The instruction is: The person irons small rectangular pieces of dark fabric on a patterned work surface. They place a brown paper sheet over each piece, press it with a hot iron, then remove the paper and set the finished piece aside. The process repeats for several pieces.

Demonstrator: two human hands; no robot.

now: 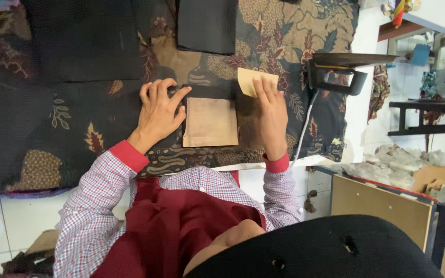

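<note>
Tan fabric piece (210, 122) lay flat on patterned cloth (294, 31), between your hands. Your left hand (158, 110) pressed beside it, fingers spread. Your right hand (271, 110), fingers extended, rested on small cream piece (251, 77). Iron (338, 72) stood near.

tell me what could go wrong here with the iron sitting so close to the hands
1. The iron rests beside the right hand; if it is hot, a sideways reach could meet it.
2. Its white cord runs past the right wrist and could snag.
3. The left hand only presses flat, so the tan piece may shift.
</note>
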